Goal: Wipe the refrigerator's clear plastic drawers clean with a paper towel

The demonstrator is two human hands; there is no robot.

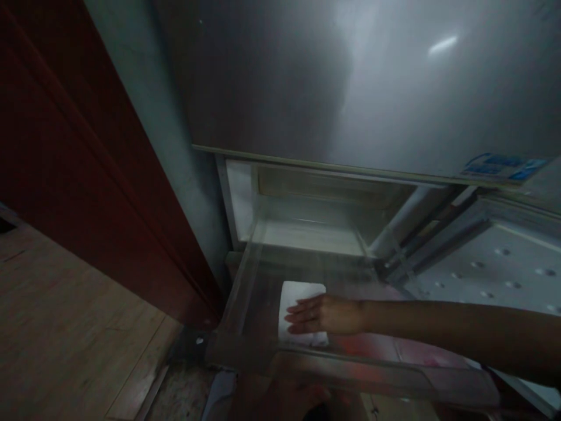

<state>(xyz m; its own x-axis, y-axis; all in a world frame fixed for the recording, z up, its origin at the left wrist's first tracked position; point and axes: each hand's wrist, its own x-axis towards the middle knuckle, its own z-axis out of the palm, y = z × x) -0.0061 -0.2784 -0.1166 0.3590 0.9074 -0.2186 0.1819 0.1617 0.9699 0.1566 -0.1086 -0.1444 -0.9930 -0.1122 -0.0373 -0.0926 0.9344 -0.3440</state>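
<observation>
My right hand (322,314) reaches in from the right and lies flat on a folded white cloth (302,292). Its fingers are stretched out and slightly apart, pointing left; the thumb is hidden. Beneath the cloth is the bottom of a clear plastic drawer (263,304), pulled out of the lower compartment of a refrigerator (307,234). The drawer's front wall (350,368) runs along the near side, with red and pink shapes blurred behind it. My left hand does not show.
Above is the fridge's closed grey upper door (280,88) with a blue sticker (504,166). The lower door (495,263) stands open on the right. A dark red door frame (109,175) and a pale wall (175,146) are to the left, over a tiled floor (87,316).
</observation>
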